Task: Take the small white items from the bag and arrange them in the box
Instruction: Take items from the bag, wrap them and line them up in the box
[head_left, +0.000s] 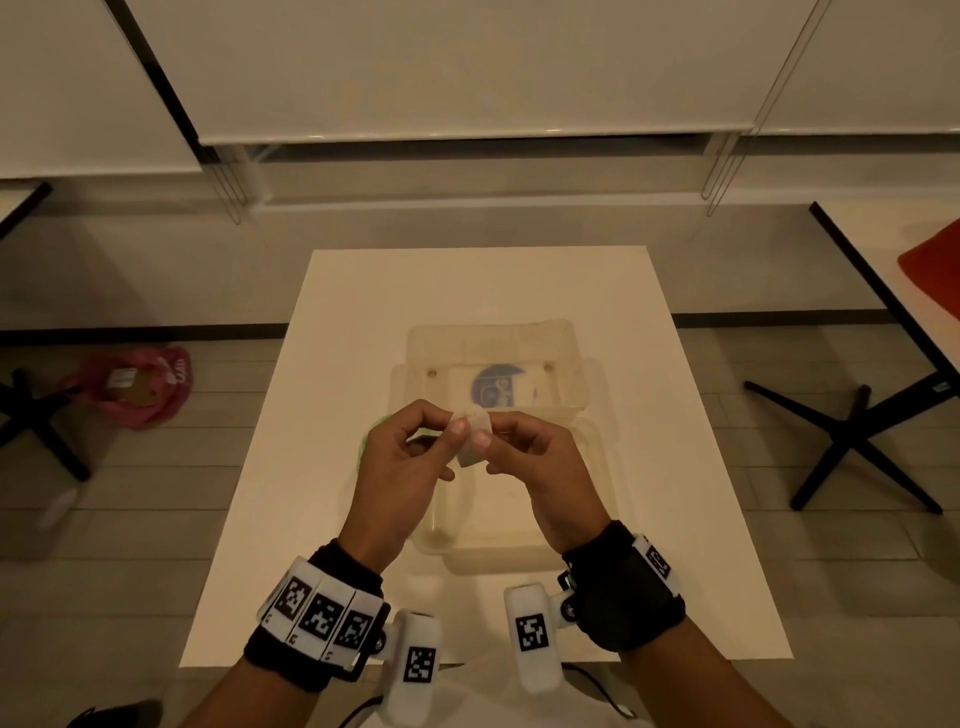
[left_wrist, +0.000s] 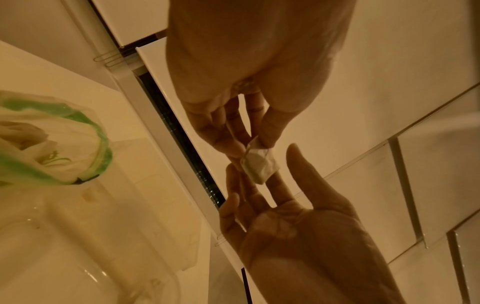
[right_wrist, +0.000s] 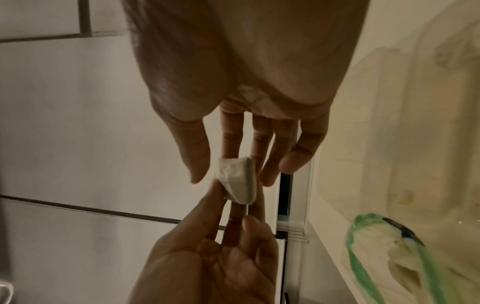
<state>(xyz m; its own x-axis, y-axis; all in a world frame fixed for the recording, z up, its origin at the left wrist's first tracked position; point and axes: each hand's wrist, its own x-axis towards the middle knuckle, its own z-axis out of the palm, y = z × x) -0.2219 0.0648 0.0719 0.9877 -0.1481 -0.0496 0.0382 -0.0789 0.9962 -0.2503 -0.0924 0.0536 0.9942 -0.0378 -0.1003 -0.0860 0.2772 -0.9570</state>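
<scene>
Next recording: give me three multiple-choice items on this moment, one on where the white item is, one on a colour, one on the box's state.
1. Where is the small white item?
A. pinched between both hands above the clear box
B. lying in the bag
C. on the floor

2. What colour is the trim on the plastic bag?
A. red
B. green
C. black

3. What state is the clear box in?
A. lid shut
B. upside down
C. open

Answers: 1 A, the left hand and right hand both pinch it over the box; 2 B, both wrist views show a green band on the bag; 3 C, the lid lies folded back behind it.
</scene>
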